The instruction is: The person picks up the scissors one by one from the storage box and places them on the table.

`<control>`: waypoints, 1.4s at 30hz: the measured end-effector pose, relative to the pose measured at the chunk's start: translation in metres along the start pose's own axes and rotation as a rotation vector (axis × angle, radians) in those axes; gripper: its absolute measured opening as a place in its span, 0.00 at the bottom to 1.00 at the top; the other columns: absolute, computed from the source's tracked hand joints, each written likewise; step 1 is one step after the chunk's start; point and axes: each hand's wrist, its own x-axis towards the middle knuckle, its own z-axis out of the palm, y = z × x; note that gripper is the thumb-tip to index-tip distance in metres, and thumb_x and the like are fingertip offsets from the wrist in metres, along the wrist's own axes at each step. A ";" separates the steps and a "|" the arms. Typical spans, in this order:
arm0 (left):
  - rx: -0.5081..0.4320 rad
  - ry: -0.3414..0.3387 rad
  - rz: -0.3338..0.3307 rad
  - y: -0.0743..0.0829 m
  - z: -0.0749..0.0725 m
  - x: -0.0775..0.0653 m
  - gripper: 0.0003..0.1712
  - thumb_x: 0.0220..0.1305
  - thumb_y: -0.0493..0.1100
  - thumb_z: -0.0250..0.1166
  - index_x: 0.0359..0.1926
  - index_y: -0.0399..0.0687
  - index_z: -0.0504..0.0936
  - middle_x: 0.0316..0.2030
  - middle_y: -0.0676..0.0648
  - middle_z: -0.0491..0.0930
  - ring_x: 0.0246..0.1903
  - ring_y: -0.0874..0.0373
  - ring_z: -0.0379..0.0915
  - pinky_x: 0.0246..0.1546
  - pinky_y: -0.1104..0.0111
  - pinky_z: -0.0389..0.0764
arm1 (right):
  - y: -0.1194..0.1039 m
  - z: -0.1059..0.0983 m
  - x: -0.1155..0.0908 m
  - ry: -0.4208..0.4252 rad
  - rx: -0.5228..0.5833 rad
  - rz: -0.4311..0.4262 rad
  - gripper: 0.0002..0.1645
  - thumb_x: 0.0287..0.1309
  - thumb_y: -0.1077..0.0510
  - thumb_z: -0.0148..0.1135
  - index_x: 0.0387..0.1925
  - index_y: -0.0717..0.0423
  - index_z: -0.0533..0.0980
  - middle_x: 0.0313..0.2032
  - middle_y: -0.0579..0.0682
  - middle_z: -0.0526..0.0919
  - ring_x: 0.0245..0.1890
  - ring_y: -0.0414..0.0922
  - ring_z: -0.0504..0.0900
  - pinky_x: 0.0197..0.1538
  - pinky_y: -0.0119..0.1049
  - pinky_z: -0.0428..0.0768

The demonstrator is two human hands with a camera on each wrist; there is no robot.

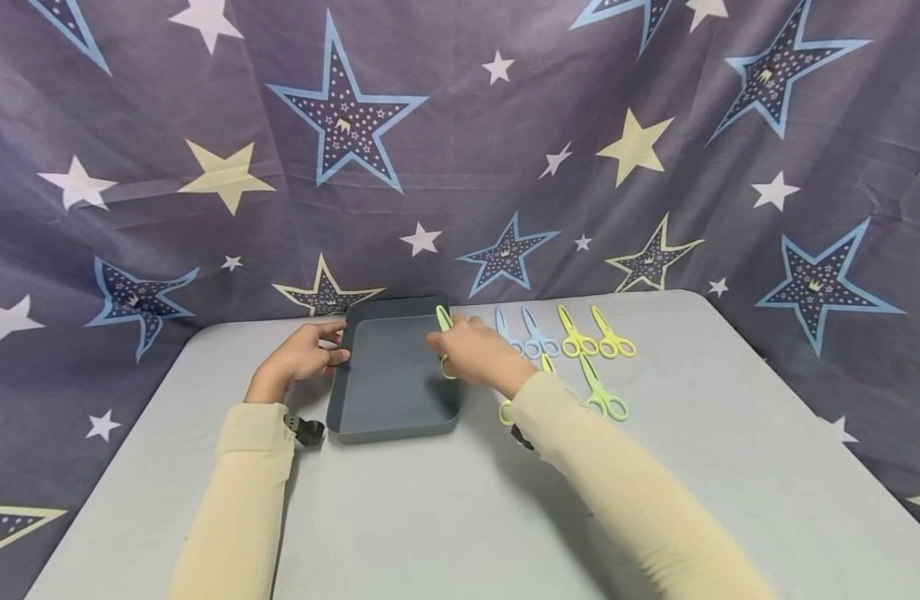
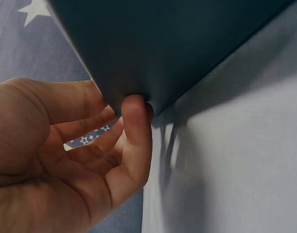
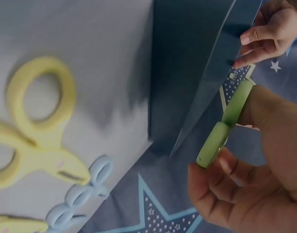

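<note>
My left hand is at the left wall of a dark grey rectangular tray. In the left wrist view, its thumb and curled fingers grip the tray's edge. Over the tray's right side, my right hand holds a pair of light green scissors. Those scissors, seen end-on by their green handles in the right wrist view, are pinched between thumb and fingers, above the tray rim. The hand hides most of them in the head view. Inside, the tray's visible floor is bare.
Right of the tray lie blue scissors, more blue ones, and two yellow pairs. Nearer are green scissors and a yellow pair partly hidden by the right arm. A star-patterned cloth hangs behind the white table.
</note>
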 end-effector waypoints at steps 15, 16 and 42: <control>-0.002 -0.006 0.003 0.001 0.000 0.000 0.40 0.71 0.33 0.63 0.77 0.31 0.56 0.66 0.23 0.66 0.38 0.55 0.80 0.38 0.66 0.87 | 0.031 -0.005 -0.029 0.042 -0.010 0.017 0.11 0.57 0.61 0.67 0.43 0.49 0.79 0.41 0.58 0.79 0.40 0.57 0.77 0.39 0.48 0.81; -0.002 -0.006 0.003 0.001 0.000 0.000 0.40 0.71 0.33 0.63 0.77 0.32 0.56 0.66 0.23 0.66 0.38 0.54 0.80 0.38 0.66 0.87 | 0.033 -0.005 -0.031 0.043 -0.011 0.021 0.11 0.57 0.61 0.67 0.43 0.49 0.79 0.41 0.59 0.78 0.39 0.57 0.77 0.38 0.48 0.81; 0.002 -0.003 0.012 0.001 0.000 0.000 0.39 0.71 0.33 0.63 0.77 0.30 0.56 0.64 0.23 0.67 0.32 0.56 0.80 0.32 0.66 0.84 | 0.095 0.006 -0.101 0.085 0.005 0.110 0.07 0.57 0.65 0.64 0.35 0.51 0.77 0.34 0.58 0.75 0.31 0.55 0.73 0.28 0.45 0.77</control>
